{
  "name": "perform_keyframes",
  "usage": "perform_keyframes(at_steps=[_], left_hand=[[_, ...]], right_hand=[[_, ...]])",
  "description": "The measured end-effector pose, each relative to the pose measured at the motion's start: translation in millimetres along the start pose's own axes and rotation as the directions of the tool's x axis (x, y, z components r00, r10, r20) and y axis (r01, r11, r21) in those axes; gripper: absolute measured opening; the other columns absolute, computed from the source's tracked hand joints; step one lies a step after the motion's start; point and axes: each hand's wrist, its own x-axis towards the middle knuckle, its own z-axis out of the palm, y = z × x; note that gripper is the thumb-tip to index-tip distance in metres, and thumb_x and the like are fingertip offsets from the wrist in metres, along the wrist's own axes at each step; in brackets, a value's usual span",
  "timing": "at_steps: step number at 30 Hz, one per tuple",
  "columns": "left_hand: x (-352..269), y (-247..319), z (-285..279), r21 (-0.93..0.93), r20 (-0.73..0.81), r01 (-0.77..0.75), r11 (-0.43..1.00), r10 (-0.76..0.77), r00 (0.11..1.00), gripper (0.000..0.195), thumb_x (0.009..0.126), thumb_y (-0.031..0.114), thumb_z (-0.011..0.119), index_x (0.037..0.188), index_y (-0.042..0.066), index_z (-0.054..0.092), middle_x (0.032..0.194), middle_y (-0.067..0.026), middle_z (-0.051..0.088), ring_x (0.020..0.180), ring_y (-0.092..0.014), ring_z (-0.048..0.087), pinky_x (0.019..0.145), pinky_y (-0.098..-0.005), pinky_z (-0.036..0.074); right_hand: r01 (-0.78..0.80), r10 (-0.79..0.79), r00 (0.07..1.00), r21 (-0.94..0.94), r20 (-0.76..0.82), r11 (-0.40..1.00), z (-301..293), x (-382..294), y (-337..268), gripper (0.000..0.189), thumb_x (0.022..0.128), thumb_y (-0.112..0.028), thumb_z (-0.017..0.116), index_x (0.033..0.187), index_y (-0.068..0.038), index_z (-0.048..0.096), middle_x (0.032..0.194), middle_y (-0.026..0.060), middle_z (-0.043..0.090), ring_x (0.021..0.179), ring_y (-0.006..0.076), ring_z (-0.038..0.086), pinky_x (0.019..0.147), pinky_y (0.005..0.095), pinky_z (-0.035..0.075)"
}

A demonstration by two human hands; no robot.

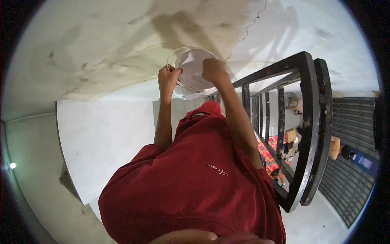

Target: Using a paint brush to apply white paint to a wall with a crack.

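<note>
A round white plastic bucket (193, 68), its mouth facing me, is in front of a stained, cracked pale surface. My left hand (169, 78) is at its left rim, thumb and fingers closed on a thin pale strip that looks like the bucket's handle. My right hand (213, 70) is over the right part of the bucket's mouth, blurred, with its fingers curled; whether it holds something small cannot be told. Both forearms reach forward from my red shirt (195, 170).
A dark, paint-spotted ladder (309, 122) stands close by my right arm. Beyond it are a red patterned mat (266, 152), a cardboard box (290, 135), a person (335, 148) near a ribbed metal shutter (353, 119), and another person (279, 174). A large white panel (103, 137) lies to the left.
</note>
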Motion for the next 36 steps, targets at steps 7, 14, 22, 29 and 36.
perform_keyframes(at_steps=[7, 14, 22, 29, 36], left_hand=[[-12, 15, -26, -0.291, 0.047, 0.131, 0.948, -0.122, 0.991, 0.02, 0.069, 0.013, 0.066, 0.063, 0.005, 0.049, 0.059, -0.0034, 0.051, 0.051, -0.013, 0.054, 0.049, -0.0274, 0.049], [-10, 14, -26, -0.383, -0.011, 0.119, 0.916, -0.133, 0.991, 0.021, 0.067, 0.009, 0.065, 0.063, 0.005, 0.045, 0.058, -0.0017, 0.048, 0.049, -0.01, 0.05, 0.044, -0.0268, 0.045], [-8, -5, -8, -0.415, -0.109, 0.128, 0.901, -0.19, 0.976, 0.023, 0.068, 0.006, 0.065, 0.063, 0.005, 0.042, 0.059, 0.0024, 0.041, 0.052, -0.007, 0.037, 0.048, -0.0252, 0.032], [-2, -13, -3, -0.419, -0.141, 0.177, 0.891, -0.257, 0.956, 0.025, 0.068, 0.006, 0.065, 0.064, 0.007, 0.04, 0.061, 0.0021, 0.042, 0.053, -0.008, 0.038, 0.048, -0.0255, 0.033], [0, -21, 6, -0.512, -0.077, 0.215, 0.832, -0.294, 0.953, 0.02, 0.07, 0.015, 0.064, 0.072, 0.007, 0.045, 0.07, -0.0057, 0.053, 0.061, -0.014, 0.054, 0.051, -0.0295, 0.046]], right_hand=[[0.038, -0.019, 0.998, 0.321, -0.063, 0.946, -46, -11, 26, 0.038, 0.067, -0.04, 0.072, 0.087, -0.008, 0.066, 0.092, 0.0163, 0.067, 0.086, 0.0335, 0.064, 0.079, 0.0436, 0.049], [0.205, -0.144, 0.979, 0.64, -0.146, 0.741, -31, -12, 36, 0.023, 0.072, -0.019, 0.073, 0.083, -0.002, 0.063, 0.076, 0.0156, 0.065, 0.077, 0.0303, 0.063, 0.07, 0.036, 0.048], [0.237, -0.147, 0.961, 0.424, -0.236, 0.874, -40, -16, 29, 0.023, 0.075, -0.015, 0.068, 0.093, -0.002, 0.063, 0.092, 0.015, 0.065, 0.085, 0.0328, 0.062, 0.077, 0.0407, 0.048], [0.291, -0.164, 0.922, 0.35, -0.351, 0.89, -50, -21, 37, 0.021, 0.08, -0.02, 0.064, 0.091, -0.001, 0.064, 0.088, 0.0172, 0.064, 0.081, 0.0355, 0.06, 0.073, 0.0424, 0.047], [0.018, 0.038, 0.995, 0.538, -0.093, 0.843, -55, -30, 44, 0.043, 0.09, -0.039, 0.054, 0.079, 0.001, 0.063, 0.073, 0.0212, 0.062, 0.073, 0.04, 0.06, 0.068, 0.0473, 0.045]])
